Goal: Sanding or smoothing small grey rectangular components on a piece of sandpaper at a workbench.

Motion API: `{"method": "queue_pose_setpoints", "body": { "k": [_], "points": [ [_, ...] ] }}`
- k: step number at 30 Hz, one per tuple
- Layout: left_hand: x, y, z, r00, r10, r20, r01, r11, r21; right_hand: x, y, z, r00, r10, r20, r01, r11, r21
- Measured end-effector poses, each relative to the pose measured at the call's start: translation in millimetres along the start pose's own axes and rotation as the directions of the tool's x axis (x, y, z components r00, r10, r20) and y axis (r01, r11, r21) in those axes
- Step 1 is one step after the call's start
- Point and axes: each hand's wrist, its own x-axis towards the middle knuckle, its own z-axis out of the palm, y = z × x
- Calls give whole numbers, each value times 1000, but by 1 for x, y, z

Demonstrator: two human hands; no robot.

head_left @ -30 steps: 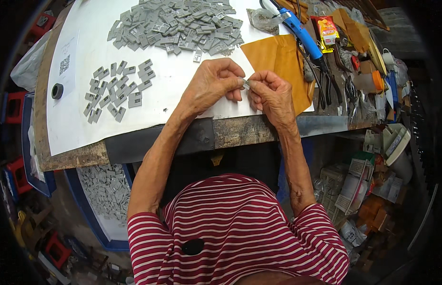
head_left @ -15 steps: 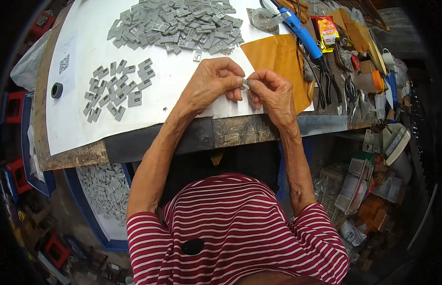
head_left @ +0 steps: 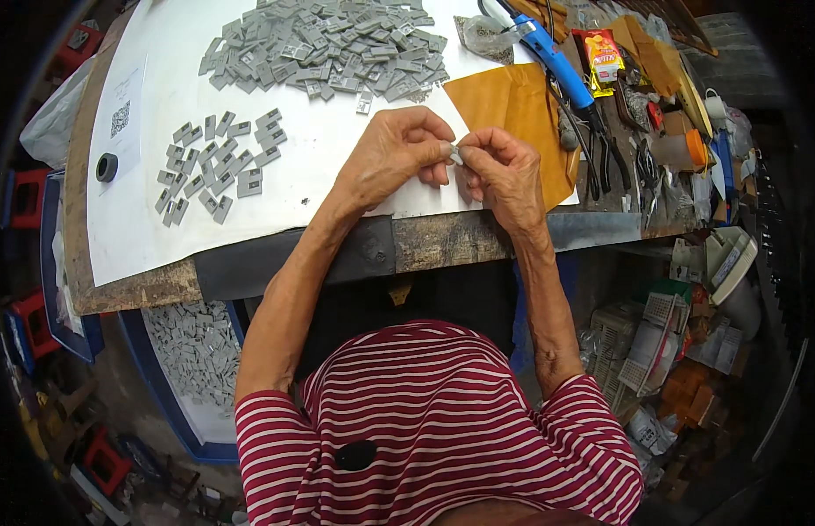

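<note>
My left hand point(head_left: 398, 156) and my right hand point(head_left: 504, 171) meet above the white sheet point(head_left: 328, 145), fingertips nearly touching. Between both pinched thumbs and forefingers is a small grey piece point(head_left: 455, 155), mostly covered by the fingers. To the left, several small grey rectangular blocks point(head_left: 219, 167) with dark openings lie spread out in a loose group. Beyond my hands rises a large pile of similar grey blocks point(head_left: 328, 48). One lone block point(head_left: 364, 102) sits at the pile's near edge.
A brown envelope point(head_left: 504, 110) lies right of my hands, beside a blue-handled power tool point(head_left: 552, 57) and black-handled pliers point(head_left: 611, 167). A black ring point(head_left: 106, 167) rests at the far left. Below the table edge stands a blue bin point(head_left: 175, 421) with grey pieces.
My hands stay almost in place. The fingertips have shifted slightly around the small grey piece, and less of it shows now.
</note>
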Motion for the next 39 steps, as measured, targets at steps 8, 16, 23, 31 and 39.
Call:
{"method": "queue_pose_setpoints", "body": {
  "k": [8,16,23,31,39],
  "points": [
    [0,-4,8,994,99,-41,-88,972,217,1,0,-5,999,1,-36,0,1000,17],
    [-1,4,12,987,161,-23,-139,906,399,1,-1,-12,1000,-9,-16,11,992,129],
    [-1,5,10,997,79,-26,-60,902,427,0,3,-16,1000,-18,1,17,985,169],
    [0,2,6,990,139,-28,-111,882,458,1,4,-17,998,-54,-41,59,991,123],
    [-3,4,-2,954,301,-12,-225,737,638,-8,-4,-18,985,-94,-144,81,993,-91]
  ]
}}
